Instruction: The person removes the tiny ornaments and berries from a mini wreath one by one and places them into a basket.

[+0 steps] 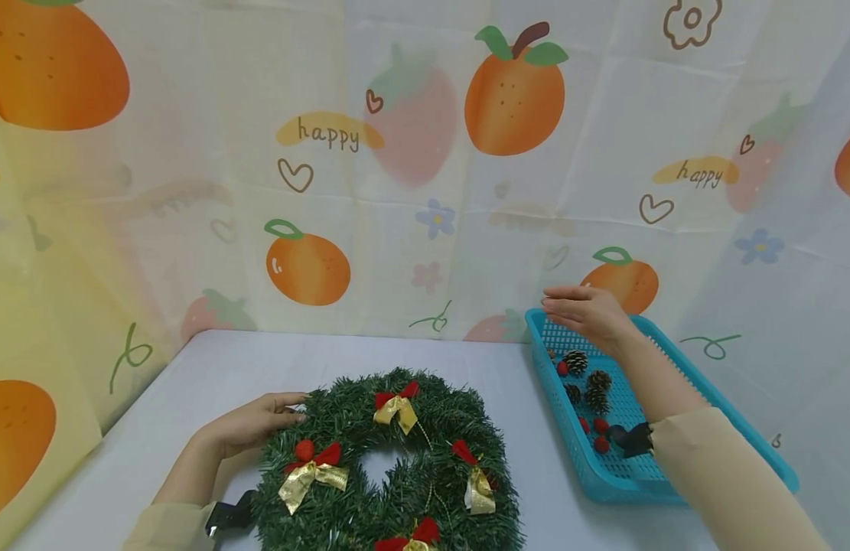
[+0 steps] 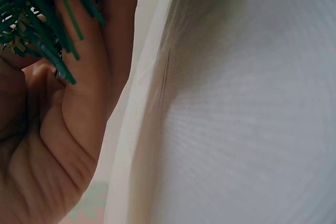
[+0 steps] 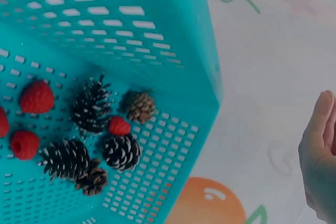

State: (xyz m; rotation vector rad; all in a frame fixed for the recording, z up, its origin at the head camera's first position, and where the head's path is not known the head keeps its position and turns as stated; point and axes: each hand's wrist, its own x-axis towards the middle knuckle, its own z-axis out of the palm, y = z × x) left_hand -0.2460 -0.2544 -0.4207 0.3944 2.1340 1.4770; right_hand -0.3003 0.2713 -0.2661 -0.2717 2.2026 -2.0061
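Observation:
A green tinsel wreath (image 1: 459, 409) with red-and-gold bows lies on the white table. At its upper left edge my left hand (image 1: 252, 421) grips the wreath, fingertips among the needles; in the left wrist view, the green strands (image 2: 50, 35) overlap the curled fingers. One red raspberry-like ball (image 1: 304, 450) sits by the left bow (image 1: 313, 474). Over the far end of the blue basket (image 1: 607, 493), my right hand (image 1: 593, 314) is raised with straight fingers and nothing in them. Below it in the basket are several pine cones (image 3: 122, 152) and red berries (image 3: 37, 97).
The basket stands at the right of the table (image 1: 259, 360), its raised walls beside the right forearm. A fruit-patterned cloth (image 1: 404, 229) hangs behind the table and along both sides. A short gap of table separates wreath and basket.

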